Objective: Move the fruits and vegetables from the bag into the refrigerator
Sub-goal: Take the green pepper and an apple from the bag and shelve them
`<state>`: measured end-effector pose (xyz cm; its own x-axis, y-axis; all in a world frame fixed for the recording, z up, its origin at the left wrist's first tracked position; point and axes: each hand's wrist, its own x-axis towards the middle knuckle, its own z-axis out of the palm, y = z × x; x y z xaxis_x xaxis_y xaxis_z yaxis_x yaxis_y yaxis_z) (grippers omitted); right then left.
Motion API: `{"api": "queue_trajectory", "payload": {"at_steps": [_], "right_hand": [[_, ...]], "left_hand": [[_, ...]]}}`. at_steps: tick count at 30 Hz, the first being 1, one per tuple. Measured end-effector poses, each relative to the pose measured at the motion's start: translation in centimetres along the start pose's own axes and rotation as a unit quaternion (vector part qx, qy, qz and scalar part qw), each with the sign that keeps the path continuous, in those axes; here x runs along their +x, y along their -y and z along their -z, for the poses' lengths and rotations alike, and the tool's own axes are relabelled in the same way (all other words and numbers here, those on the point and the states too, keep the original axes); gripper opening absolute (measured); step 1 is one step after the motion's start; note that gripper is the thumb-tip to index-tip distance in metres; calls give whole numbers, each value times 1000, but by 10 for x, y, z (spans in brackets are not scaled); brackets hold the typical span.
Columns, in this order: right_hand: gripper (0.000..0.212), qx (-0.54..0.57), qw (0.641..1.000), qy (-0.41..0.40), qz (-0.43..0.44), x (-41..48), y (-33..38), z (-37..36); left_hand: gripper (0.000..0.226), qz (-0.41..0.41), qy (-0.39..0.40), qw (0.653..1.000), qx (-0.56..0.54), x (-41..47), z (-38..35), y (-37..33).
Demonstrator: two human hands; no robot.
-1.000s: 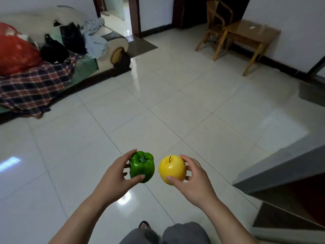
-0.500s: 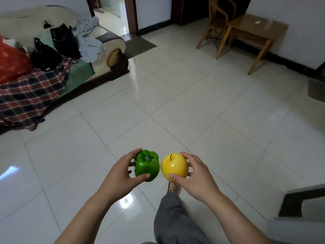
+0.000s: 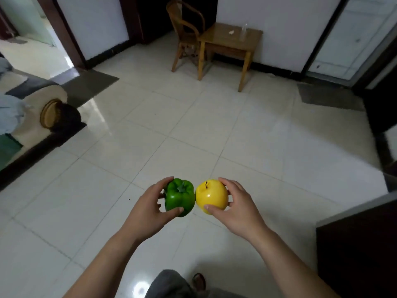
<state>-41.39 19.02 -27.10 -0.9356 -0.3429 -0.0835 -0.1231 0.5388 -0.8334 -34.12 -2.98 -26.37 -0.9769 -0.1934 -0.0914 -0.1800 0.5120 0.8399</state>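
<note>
Mid-carry, I reckon: my left hand is wrapped round the green pepper, my right hand round the yellow apple, veg & fruit touching at 6 o'clock. No fridge or bag in view; next I must find the fridge.
</note>
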Motion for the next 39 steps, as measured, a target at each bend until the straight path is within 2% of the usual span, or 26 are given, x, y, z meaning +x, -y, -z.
{"api": "queue_trajectory", "payload": {"at_steps": [9, 19, 25, 30, 39], "right_hand": [[75, 11, 974, -197, -113, 73, -59, 112], [76, 70, 898, -386, -202, 116, -110, 230], [74, 55, 812, -504, -290, 77, -143, 284], [72, 26, 739, -584, -335, 24, -183, 336], [64, 2, 655, -679, -331, -51, -243, 452]], "left_hand": [[77, -142, 164, 976, 24, 193, -95, -87], [80, -256, 344, 903, 23, 360, -219, -205], [80, -337, 458, 820, 58, 366, -333, -284], [80, -392, 541, 743, 41, 339, -438, -343], [74, -430, 596, 678, -5, 283, -586, -455]]}}
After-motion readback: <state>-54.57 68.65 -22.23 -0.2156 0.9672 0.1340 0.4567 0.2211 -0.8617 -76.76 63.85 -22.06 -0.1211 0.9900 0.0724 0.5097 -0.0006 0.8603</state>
